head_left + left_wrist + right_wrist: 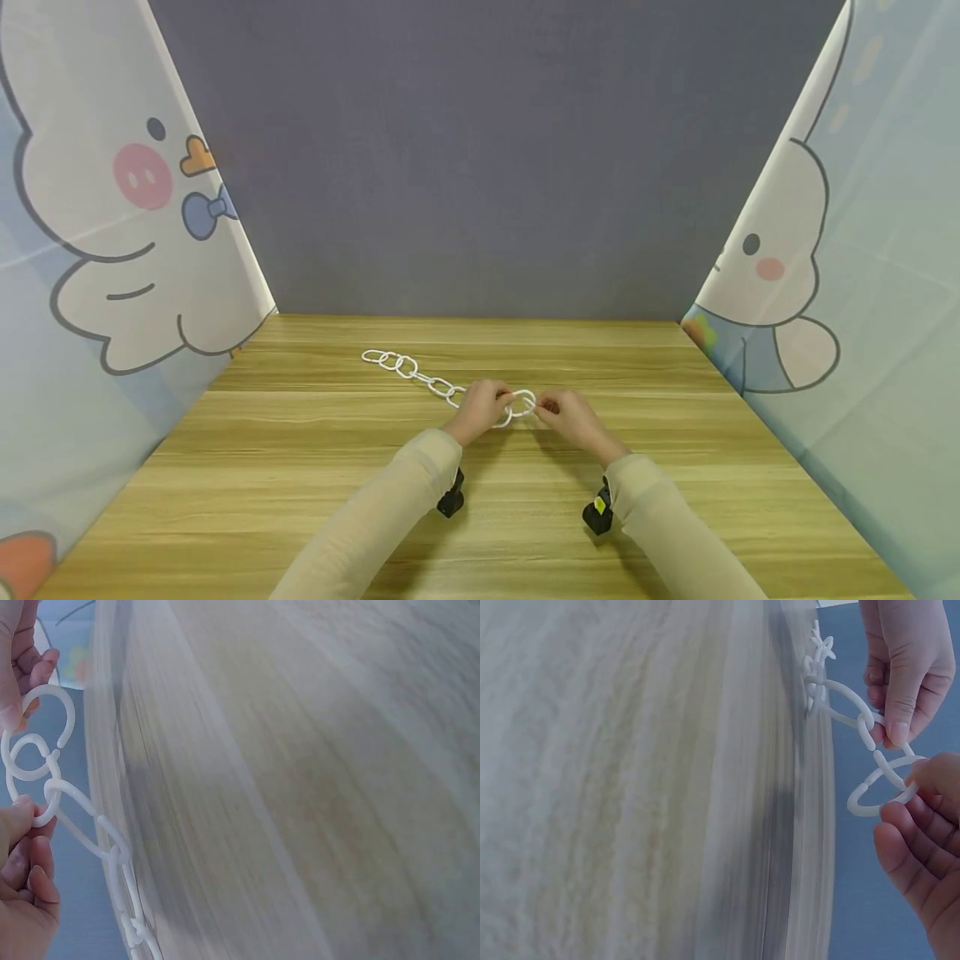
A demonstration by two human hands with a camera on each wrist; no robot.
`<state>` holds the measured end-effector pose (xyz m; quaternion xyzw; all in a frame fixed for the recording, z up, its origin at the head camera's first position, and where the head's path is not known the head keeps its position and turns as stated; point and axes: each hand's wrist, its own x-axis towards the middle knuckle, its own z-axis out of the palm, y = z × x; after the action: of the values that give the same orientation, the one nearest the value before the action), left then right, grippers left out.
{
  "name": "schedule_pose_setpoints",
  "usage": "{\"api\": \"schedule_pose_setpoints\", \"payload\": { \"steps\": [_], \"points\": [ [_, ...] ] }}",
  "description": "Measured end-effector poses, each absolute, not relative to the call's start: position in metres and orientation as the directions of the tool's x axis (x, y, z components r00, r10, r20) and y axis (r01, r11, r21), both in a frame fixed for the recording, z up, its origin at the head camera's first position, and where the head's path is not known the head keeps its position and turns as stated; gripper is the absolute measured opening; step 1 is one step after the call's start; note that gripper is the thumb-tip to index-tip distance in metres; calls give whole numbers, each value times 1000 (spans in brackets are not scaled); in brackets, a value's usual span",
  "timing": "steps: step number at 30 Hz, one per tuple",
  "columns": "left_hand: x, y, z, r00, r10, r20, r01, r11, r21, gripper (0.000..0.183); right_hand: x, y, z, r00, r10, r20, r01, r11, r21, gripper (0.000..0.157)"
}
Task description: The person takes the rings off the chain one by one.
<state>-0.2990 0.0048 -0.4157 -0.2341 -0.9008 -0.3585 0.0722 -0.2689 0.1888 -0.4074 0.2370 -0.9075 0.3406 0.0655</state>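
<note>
A chain of white plastic links [441, 386] runs from the far left of the table to my hands. With thumb and fingertips, my left hand [478, 410] pinches a link near the chain's right end. The right hand [576, 421] pinches the end link [70, 712], a ring with a gap in its side. In the left wrist view, the end link passes through the link held by the left hand [26, 889]. That held link also has a small break. From the right wrist view, the right hand [930, 836] is just below the left, with the two links between them.
A wood-grain table [315, 500] lies beneath the hands. Behind it stands a dark grey panel [487, 167]. Cartoon-printed curtains hang on the left [90, 200] and right [885, 250]. Small black wrist cameras are strapped under both cuffs.
</note>
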Motion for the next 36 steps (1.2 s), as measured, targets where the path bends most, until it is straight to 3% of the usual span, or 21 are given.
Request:
{"api": "schedule_pose_setpoints", "payload": {
  "steps": [19, 36],
  "points": [
    [-297, -1, -411, -935, 291, 203, 324, 470, 821, 14, -271, 183, -407, -942, -224, 250, -333, 524, -784, 12],
    [-297, 0, -411, -950, 257, 178, 276, 417, 866, 14, -267, 183, -408, -932, -291, 216, -308, 322, -895, 11]
  ]
}}
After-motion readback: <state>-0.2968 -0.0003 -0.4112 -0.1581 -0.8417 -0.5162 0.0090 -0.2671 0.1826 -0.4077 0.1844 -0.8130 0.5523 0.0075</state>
